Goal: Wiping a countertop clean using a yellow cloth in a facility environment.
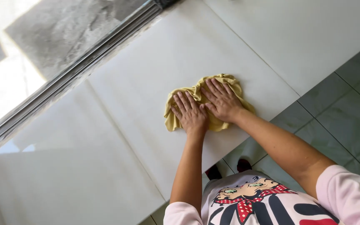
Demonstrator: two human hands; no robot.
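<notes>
- Cloth [226, 83]: yellow, crumpled, lying on white ledge [146, 83] beside window rail [76, 66].
- Left hand [190, 113]: flat, fingers spread, pressing cloth; no grasp.
- Right hand [221, 100]: flat on cloth, touching left hand.

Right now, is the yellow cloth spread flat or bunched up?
Bunched up. The yellow cloth lies crumpled in folds on the white tiled ledge, with the left hand and right hand pressed flat on it.
</notes>
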